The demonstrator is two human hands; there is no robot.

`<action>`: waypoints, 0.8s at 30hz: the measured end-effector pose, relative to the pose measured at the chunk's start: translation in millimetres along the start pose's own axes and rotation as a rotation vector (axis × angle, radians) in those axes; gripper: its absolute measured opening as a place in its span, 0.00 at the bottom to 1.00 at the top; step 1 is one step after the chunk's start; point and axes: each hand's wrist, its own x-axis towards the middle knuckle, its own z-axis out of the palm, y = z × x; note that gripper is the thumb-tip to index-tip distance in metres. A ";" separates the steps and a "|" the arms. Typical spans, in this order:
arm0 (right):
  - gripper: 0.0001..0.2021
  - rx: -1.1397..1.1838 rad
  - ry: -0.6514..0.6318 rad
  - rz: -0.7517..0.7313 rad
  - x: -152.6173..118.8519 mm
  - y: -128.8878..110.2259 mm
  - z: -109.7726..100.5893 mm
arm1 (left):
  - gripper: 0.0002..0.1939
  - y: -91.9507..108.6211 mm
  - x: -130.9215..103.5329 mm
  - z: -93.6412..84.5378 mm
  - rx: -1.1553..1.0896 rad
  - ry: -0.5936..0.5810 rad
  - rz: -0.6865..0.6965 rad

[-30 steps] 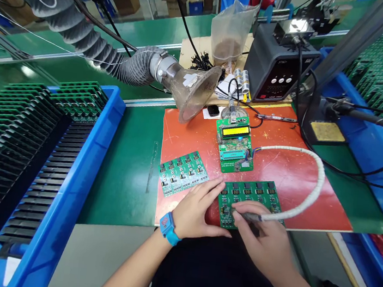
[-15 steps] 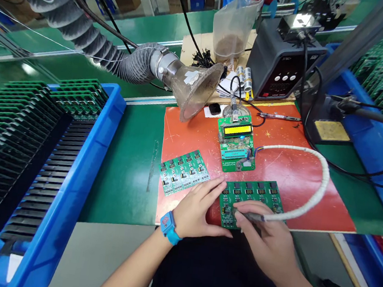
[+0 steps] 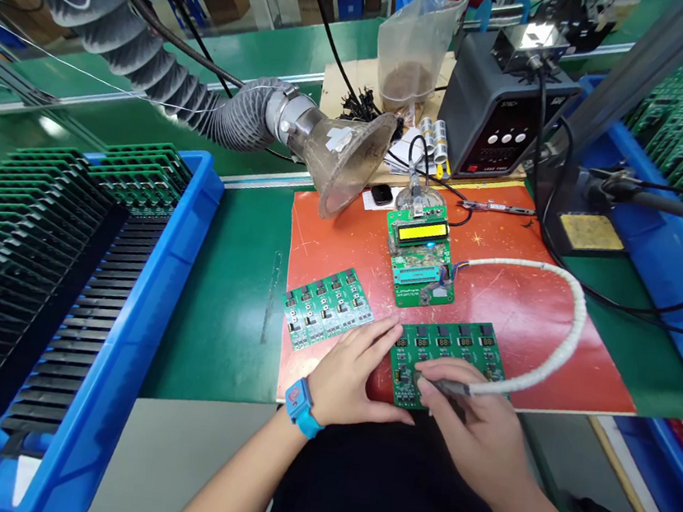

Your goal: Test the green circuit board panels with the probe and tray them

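Note:
My right hand (image 3: 477, 439) pinches a dark grey probe (image 3: 455, 386) with a white wrapped cable. Its tip is down on the left part of a green circuit board (image 3: 446, 345), and my fingers partly hide the contact point. My left hand (image 3: 355, 374) lies with fingers stretched out and thumb apart, touching that board's left edge. Farther left, a second circuit board (image 3: 328, 308) with small digit displays lies on the red mat (image 3: 498, 300). Behind the first board stands a programmer board (image 3: 421, 256) with a lit yellow screen and a teal socket; the white cable runs into its right side.
A blue bin (image 3: 157, 266) of upright circuit boards stands at left, and another blue bin (image 3: 670, 246) at right. A fume extraction funnel (image 3: 346, 161) hangs over the mat's back left. Behind are a soldering station (image 3: 502, 110), a plastic bag (image 3: 412, 57) and a yellow sponge (image 3: 592, 232).

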 end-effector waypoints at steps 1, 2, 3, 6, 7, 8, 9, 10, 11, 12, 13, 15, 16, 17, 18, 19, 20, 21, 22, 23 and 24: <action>0.05 -0.001 -0.001 0.000 -0.1 0.3 -0.1 | 0.57 0.1 0.0 0.0 0.002 -0.001 -0.001; 0.05 -0.001 0.001 0.000 -0.2 0.5 -0.2 | 0.57 0.2 -0.1 -0.1 0.003 -0.001 -0.002; 0.05 -0.001 0.001 -0.001 -0.2 0.8 -0.2 | 0.57 0.3 -0.2 -0.2 0.004 -0.001 -0.003; 0.05 0.002 -0.002 -0.002 0.2 1.4 -0.2 | 0.57 0.4 -0.5 -0.4 0.005 0.000 -0.006; 0.05 0.003 -0.003 -0.001 0.3 1.5 -0.1 | 0.57 0.5 -0.6 -0.5 0.007 -0.003 -0.006; 0.05 0.005 -0.003 0.002 0.3 1.7 0.1 | 0.57 0.7 -0.6 -0.6 0.009 -0.007 -0.007; 0.05 0.005 -0.001 0.003 0.3 1.8 0.3 | 0.58 0.9 -0.6 -0.7 0.014 -0.014 -0.008; 0.05 0.005 0.002 0.003 0.3 1.8 0.5 | 0.58 1.3 -0.5 -0.9 0.019 -0.022 -0.012; 0.05 0.005 0.005 0.000 0.2 1.8 0.8 | 0.58 1.7 -0.4 -1.0 0.023 -0.029 -0.017; 0.05 0.003 0.009 -0.003 0.2 1.7 1.0 | 0.58 2.1 -0.2 -1.1 0.026 -0.035 -0.024; 0.05 0.002 0.013 -0.008 0.1 1.5 1.2 | 0.58 2.5 -0.1 -1.1 0.028 -0.039 -0.030; 0.05 -0.002 0.022 -0.010 0.3 0.9 1.6 | 0.57 3.0 -0.1 -0.9 0.036 -0.039 -0.030; 0.05 -0.004 0.026 -0.010 0.5 0.6 1.9 | 0.56 3.2 -0.2 -0.6 0.045 -0.039 -0.023; 0.05 -0.003 0.028 -0.009 0.8 0.2 2.1 | 0.56 3.4 -0.4 -0.3 0.055 -0.038 -0.013; 0.05 -0.002 0.030 -0.008 1.0 0.0 2.3 | 0.55 3.7 -0.5 0.0 0.065 -0.039 -0.004; 0.05 -0.001 0.031 -0.007 1.2 -0.2 2.5 | 0.54 4.3 -0.5 0.2 0.073 -0.041 0.001; 0.05 -0.001 0.033 -0.005 1.3 -0.2 2.7 | 0.54 5.3 -0.5 0.2 0.079 -0.045 0.000; 0.05 -0.002 0.033 -0.005 1.3 -0.2 2.7 | 0.54 6.9 -0.3 0.0 0.083 -0.052 -0.006; 0.05 -0.004 0.033 -0.004 1.2 -0.1 2.7 | 0.55 8.9 0.0 -0.3 0.086 -0.058 -0.015; 0.05 -0.007 0.034 -0.005 1.1 0.1 2.7 | 0.55 11.3 0.6 -0.9 0.090 -0.064 -0.025; 0.05 -0.010 0.034 -0.005 1.0 0.2 2.6 | 0.56 14.0 1.3 -1.5 0.093 -0.069 -0.033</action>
